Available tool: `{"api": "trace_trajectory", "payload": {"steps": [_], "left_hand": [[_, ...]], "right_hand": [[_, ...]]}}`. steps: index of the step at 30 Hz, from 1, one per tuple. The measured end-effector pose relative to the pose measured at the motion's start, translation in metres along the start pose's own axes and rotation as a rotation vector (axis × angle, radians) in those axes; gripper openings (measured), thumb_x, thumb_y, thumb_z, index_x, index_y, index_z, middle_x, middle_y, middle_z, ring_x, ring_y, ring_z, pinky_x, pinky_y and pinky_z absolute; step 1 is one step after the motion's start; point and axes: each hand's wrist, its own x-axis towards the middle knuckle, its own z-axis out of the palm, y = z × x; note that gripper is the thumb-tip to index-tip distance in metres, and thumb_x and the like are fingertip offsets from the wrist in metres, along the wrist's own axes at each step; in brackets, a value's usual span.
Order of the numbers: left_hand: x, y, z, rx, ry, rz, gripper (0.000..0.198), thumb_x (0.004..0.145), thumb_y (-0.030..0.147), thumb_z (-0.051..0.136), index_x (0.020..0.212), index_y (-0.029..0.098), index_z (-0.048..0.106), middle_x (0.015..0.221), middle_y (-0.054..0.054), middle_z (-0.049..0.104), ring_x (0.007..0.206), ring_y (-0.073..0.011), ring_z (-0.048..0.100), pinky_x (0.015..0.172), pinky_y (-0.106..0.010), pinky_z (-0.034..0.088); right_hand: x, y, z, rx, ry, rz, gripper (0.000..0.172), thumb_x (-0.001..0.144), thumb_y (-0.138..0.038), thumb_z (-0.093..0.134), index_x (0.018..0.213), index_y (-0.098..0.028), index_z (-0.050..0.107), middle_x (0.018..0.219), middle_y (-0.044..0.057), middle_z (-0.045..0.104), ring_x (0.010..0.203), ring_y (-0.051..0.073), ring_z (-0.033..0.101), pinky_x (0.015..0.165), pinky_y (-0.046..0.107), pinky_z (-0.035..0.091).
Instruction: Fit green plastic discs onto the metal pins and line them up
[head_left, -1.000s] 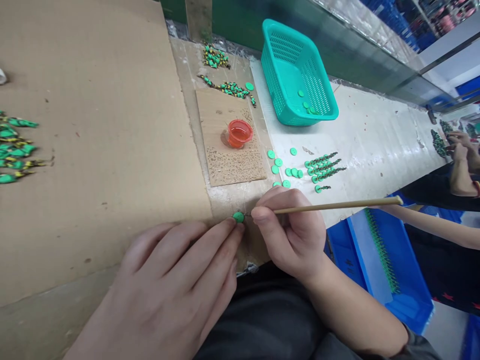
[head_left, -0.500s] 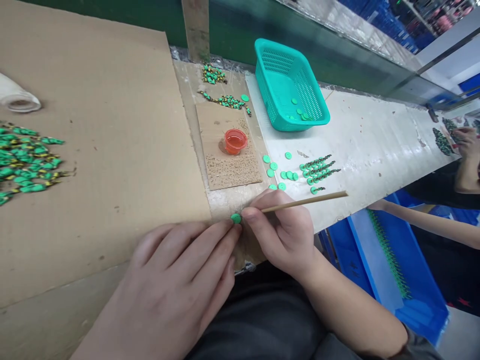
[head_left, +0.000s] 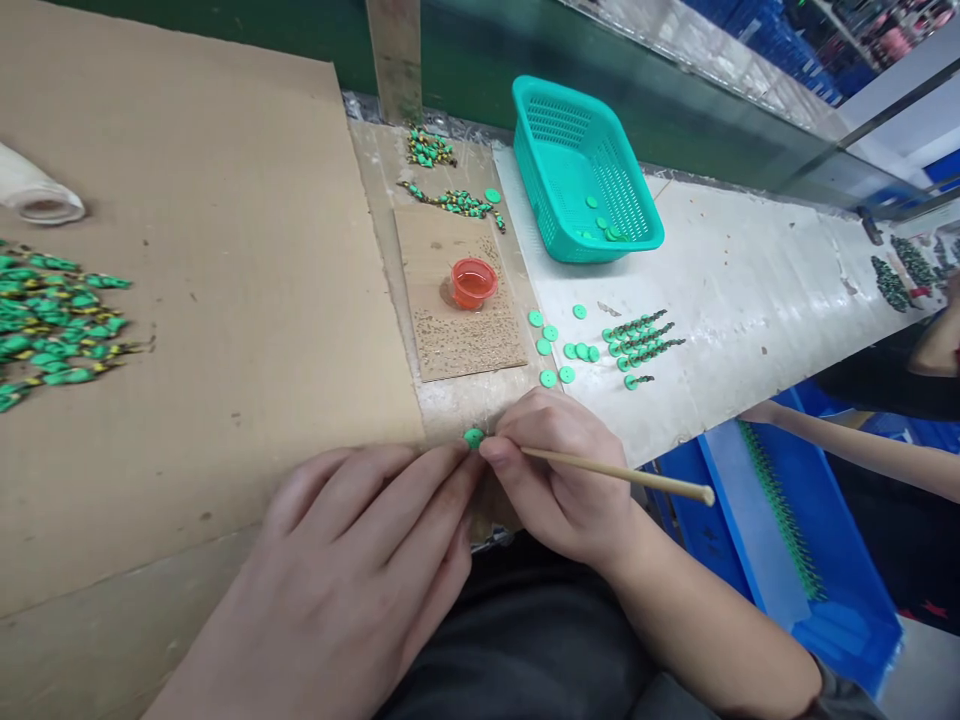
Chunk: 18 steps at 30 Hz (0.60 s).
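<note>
A small green disc (head_left: pixel 473 438) sits at the table's near edge, between my two hands. My left hand (head_left: pixel 375 540) lies with its fingers pressed together, their tips touching the disc. Pinched in my right hand (head_left: pixel 559 470) is a thin wooden stick (head_left: pixel 626 475), its thick end pointing right; its other end is hidden by the fingers beside the disc. Ahead, a red cup (head_left: pixel 473 284) of liquid stands on a speckled cardboard piece (head_left: pixel 469 345). More loose green discs (head_left: pixel 550 333) lie to its right, near rows of discs with dark twisted pieces (head_left: pixel 641 340).
A turquoise basket (head_left: pixel 540 200) holding a few discs stands at the back. Green and yellow pieces (head_left: pixel 60 330) are heaped on the large cardboard (head_left: pixel 225 250) at left, near a pale roll (head_left: pixel 37 190). At right are a blue bin (head_left: pixel 847 600) and other people's arms (head_left: pixel 870 445).
The stick in my right hand has tilted, its thick end swinging down towards me. My left hand has stayed nearly still at the disc. A co-worker's hand at far right has moved partly out of view.
</note>
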Motion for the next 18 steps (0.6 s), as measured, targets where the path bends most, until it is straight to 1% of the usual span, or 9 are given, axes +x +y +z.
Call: {"api": "trace_trajectory", "payload": {"steps": [5, 8, 12, 15, 18], "left_hand": [[-0.001, 0.000, 0.000, 0.018, -0.008, 0.003, 0.035, 0.124, 0.030, 0.054, 0.144, 0.025, 0.082, 0.136, -0.006, 0.090, 0.118, -0.0320, 0.075, 0.103, -0.057, 0.053], [-0.001, 0.000, 0.000, 0.015, -0.011, 0.001, 0.034, 0.124, 0.030, 0.055, 0.142, 0.025, 0.083, 0.138, -0.006, 0.090, 0.118, -0.0320, 0.076, 0.103, -0.057, 0.053], [0.001, -0.001, 0.000, -0.006, -0.004, 0.002, 0.034, 0.122, 0.028, 0.058, 0.147, 0.025, 0.081, 0.143, -0.005, 0.090, 0.117, -0.0316, 0.077, 0.101, -0.056, 0.054], [0.004, -0.002, 0.000, 0.000, -0.008, 0.005, 0.039, 0.122, 0.027, 0.057, 0.156, 0.024, 0.076, 0.139, -0.006, 0.090, 0.112, -0.0309, 0.078, 0.100, -0.054, 0.054], [0.006, -0.002, -0.001, 0.049, -0.021, 0.034, 0.040, 0.123, 0.027, 0.054, 0.157, 0.020, 0.074, 0.134, -0.008, 0.090, 0.111, -0.0313, 0.078, 0.101, -0.053, 0.052]], "right_hand": [[-0.001, 0.001, 0.001, 0.020, 0.021, 0.006, 0.021, 0.119, -0.019, 0.073, 0.102, -0.028, 0.063, 0.084, -0.001, 0.071, 0.075, 0.018, 0.072, 0.071, 0.035, 0.064], [-0.001, 0.001, 0.002, 0.046, 0.045, -0.004, 0.020, 0.119, -0.017, 0.073, 0.104, -0.027, 0.064, 0.086, 0.000, 0.072, 0.075, 0.018, 0.071, 0.071, 0.034, 0.064], [-0.002, 0.002, 0.003, 0.122, 0.161, 0.020, 0.014, 0.120, -0.019, 0.072, 0.109, -0.026, 0.069, 0.088, -0.001, 0.074, 0.076, 0.017, 0.072, 0.073, 0.033, 0.064], [-0.006, 0.001, 0.004, 0.175, 0.267, 0.082, 0.009, 0.121, -0.023, 0.073, 0.114, -0.027, 0.073, 0.088, -0.002, 0.074, 0.078, 0.016, 0.074, 0.076, 0.032, 0.065], [-0.012, -0.003, 0.000, 0.188, 0.315, 0.157, 0.008, 0.122, -0.024, 0.072, 0.117, -0.028, 0.077, 0.089, -0.002, 0.076, 0.079, 0.016, 0.077, 0.076, 0.030, 0.067]]}}
